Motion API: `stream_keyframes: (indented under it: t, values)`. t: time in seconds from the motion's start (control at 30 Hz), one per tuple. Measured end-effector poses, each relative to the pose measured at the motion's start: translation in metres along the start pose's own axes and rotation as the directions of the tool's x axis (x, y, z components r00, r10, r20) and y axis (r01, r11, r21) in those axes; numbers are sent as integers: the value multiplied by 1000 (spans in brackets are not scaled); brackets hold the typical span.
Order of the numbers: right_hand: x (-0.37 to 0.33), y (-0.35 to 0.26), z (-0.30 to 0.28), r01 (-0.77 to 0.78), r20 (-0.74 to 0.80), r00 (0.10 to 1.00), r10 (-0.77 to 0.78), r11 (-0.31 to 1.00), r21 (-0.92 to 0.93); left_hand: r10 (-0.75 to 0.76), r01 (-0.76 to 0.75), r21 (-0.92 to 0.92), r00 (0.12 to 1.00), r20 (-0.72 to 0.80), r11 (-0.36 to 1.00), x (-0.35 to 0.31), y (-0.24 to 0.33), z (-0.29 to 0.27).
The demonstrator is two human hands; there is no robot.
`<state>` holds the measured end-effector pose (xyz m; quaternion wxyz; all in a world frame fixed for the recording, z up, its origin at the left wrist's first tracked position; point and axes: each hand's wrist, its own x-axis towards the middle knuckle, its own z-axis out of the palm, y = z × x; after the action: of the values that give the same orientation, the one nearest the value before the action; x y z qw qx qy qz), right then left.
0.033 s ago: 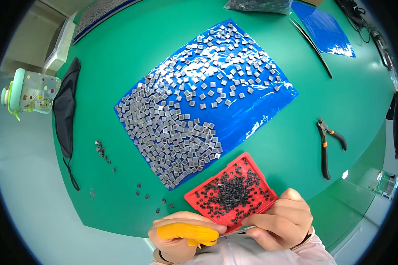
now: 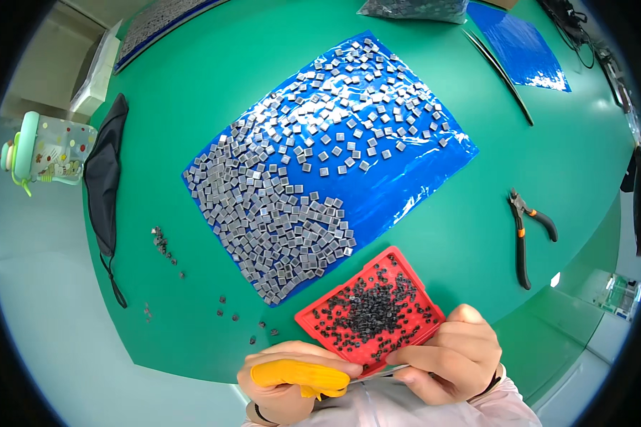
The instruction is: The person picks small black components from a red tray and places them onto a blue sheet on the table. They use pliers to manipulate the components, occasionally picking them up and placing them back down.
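Note:
My left hand [image 2: 281, 400] is closed at the near left corner of a red tray [image 2: 429, 293]. A bright yellow, soft-looking piece [image 2: 299, 376] lies along its thumb side; I cannot tell whether it is worn or held. Curled against the tray's near right corner, my right hand [image 2: 466, 356] pinches a thin pale strip [image 2: 386, 371] between thumb and forefinger. That strip spans the gap between my two hands, and its full shape is hidden. Many small black pieces [image 2: 374, 311] fill the tray, densest in the middle.
A blue sheet [image 2: 384, 196] beyond the tray carries many small grey squares [image 2: 285, 235]. Pliers [image 2: 522, 238] and tweezers [image 2: 502, 75] lie on the right of the green table [image 2: 171, 171]. Leftward are loose dark bits [image 2: 160, 242], a black mask [image 2: 105, 174] and a cup [image 2: 53, 146].

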<state>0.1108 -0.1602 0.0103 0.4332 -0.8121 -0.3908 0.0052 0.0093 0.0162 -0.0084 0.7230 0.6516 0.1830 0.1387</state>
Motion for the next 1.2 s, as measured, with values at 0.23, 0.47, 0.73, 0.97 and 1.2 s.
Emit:
stream_keyframes:
  t: [0.23,0.47,0.73,0.97,1.2]
  values:
    - [3,-5,-2,-81,36,996,78,991,109,58,-58,52,998,8,997,2,-2,-1]
    - [1,-9,4,-190,30,982,189,944,269,53,-10,-251,985,164,968,1,-9,-6]
    - [3,-12,-5,-254,136,965,223,924,285,100,-74,-144,977,190,987,2,-7,-7]
    - [-1,-12,-10,-353,235,931,280,857,375,137,-129,-79,984,116,989,-1,-3,-1]
    - [2,-15,-12,-388,251,917,310,841,378,246,-246,-144,969,-12,959,4,-1,10]
